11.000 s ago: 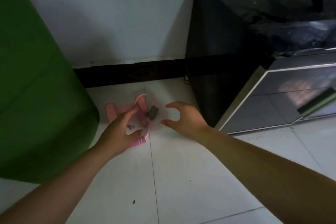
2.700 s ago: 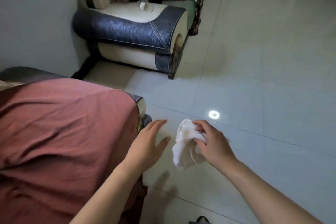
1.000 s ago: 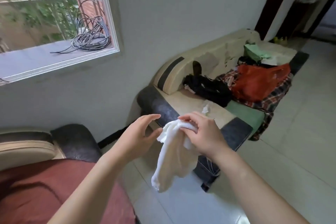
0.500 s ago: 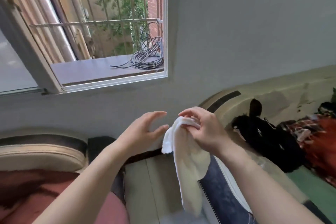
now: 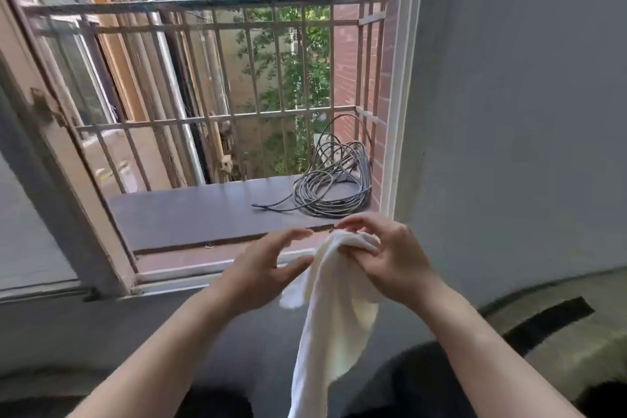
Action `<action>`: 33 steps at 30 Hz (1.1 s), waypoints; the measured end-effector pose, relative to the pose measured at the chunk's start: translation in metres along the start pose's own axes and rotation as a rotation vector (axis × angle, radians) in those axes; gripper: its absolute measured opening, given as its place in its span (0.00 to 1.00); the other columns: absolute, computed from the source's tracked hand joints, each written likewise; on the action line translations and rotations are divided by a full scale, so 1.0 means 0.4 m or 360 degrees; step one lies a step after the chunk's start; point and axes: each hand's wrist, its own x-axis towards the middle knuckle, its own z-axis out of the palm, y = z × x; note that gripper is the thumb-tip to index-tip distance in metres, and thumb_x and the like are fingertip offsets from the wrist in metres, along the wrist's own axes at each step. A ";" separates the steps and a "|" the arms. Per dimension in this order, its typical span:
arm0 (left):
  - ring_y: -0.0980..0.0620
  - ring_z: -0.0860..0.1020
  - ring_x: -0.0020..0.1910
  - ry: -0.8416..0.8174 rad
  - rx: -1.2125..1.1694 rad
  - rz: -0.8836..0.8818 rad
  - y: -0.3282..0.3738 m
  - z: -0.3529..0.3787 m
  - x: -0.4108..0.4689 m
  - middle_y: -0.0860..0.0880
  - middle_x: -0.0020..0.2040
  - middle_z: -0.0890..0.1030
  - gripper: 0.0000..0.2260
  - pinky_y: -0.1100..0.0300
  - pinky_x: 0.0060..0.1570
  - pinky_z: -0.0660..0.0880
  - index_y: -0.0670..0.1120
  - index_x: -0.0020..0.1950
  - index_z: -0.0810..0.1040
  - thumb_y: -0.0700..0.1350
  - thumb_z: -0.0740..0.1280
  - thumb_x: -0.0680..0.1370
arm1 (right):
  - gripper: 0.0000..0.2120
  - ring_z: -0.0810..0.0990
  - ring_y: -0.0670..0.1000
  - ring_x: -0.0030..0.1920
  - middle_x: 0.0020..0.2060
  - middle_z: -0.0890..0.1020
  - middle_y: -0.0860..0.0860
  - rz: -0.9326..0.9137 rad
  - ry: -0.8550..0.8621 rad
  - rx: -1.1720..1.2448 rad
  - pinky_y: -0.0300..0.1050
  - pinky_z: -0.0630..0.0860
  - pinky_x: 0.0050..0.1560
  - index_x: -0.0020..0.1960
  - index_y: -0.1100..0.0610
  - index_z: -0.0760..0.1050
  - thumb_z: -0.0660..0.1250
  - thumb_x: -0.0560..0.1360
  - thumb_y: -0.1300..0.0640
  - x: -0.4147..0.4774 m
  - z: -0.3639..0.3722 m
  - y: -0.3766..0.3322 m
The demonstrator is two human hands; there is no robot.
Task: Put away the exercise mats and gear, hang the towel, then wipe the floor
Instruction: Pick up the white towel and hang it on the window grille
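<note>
The window stands open ahead, its sill (image 5: 190, 214) bare from the left end to past the middle. The swung-in frame (image 5: 68, 197) bounds the opening on the left and the wall (image 5: 509, 112) bounds it on the right. Behind the sill, bars (image 5: 210, 24) close the whole opening, upright rods crossed by rails, with narrow gaps between them.

A cable coil (image 5: 336, 187) lies at the sill's right end, against the bars and close to the right corner, with one loose end trailing toward the middle. A sofa back (image 5: 559, 332) curves along the wall at the lower right.

Both hands are raised in front of the sill's near edge, just below the coil. The right hand (image 5: 390, 258) grips the bunched top of the towel (image 5: 325, 316), fingers curled round the cloth and forefinger arched above it. The rest hangs straight down between the forearms. The left hand (image 5: 264, 271) is spread, its fingers straight and apart, with the thumb right at the towel's left edge; whether it touches cannot be told.
</note>
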 end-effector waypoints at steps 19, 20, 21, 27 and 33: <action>0.58 0.74 0.60 0.0277 0.0183 0.0093 -0.230 -0.310 0.663 0.55 0.64 0.74 0.20 0.62 0.58 0.71 0.55 0.67 0.70 0.56 0.64 0.76 | 0.14 0.77 0.32 0.42 0.40 0.79 0.36 -0.0459 0.0076 0.0083 0.23 0.68 0.43 0.50 0.54 0.81 0.70 0.68 0.68 0.862 0.108 0.179; 0.59 0.73 0.61 0.0305 0.0202 0.0074 -0.240 -0.327 0.693 0.56 0.64 0.74 0.21 0.62 0.59 0.71 0.54 0.67 0.69 0.57 0.63 0.75 | 0.14 0.77 0.31 0.42 0.40 0.78 0.35 -0.0448 0.0062 0.0155 0.23 0.68 0.42 0.50 0.54 0.81 0.70 0.69 0.68 0.902 0.107 0.189; 0.59 0.72 0.62 0.0335 0.0217 0.0050 -0.250 -0.343 0.722 0.56 0.65 0.74 0.22 0.61 0.60 0.70 0.54 0.67 0.69 0.58 0.63 0.75 | 0.14 0.77 0.31 0.41 0.39 0.78 0.35 -0.0445 0.0050 0.0219 0.23 0.69 0.41 0.50 0.53 0.81 0.70 0.69 0.67 0.942 0.109 0.202; 0.59 0.71 0.63 0.0443 0.0179 -0.0040 -0.329 -0.392 0.880 0.57 0.64 0.74 0.21 0.62 0.61 0.68 0.55 0.66 0.70 0.58 0.63 0.74 | 0.16 0.77 0.33 0.40 0.38 0.79 0.32 -0.0457 -0.0016 0.0363 0.25 0.71 0.40 0.50 0.47 0.79 0.70 0.70 0.66 1.129 0.152 0.273; 0.59 0.72 0.63 0.0429 0.0036 -0.0023 -0.385 -0.431 0.998 0.58 0.65 0.73 0.19 0.56 0.62 0.71 0.57 0.67 0.70 0.55 0.64 0.76 | 0.15 0.77 0.38 0.38 0.40 0.80 0.38 -0.0460 -0.0072 0.0412 0.28 0.71 0.34 0.46 0.42 0.78 0.70 0.71 0.63 1.239 0.182 0.287</action>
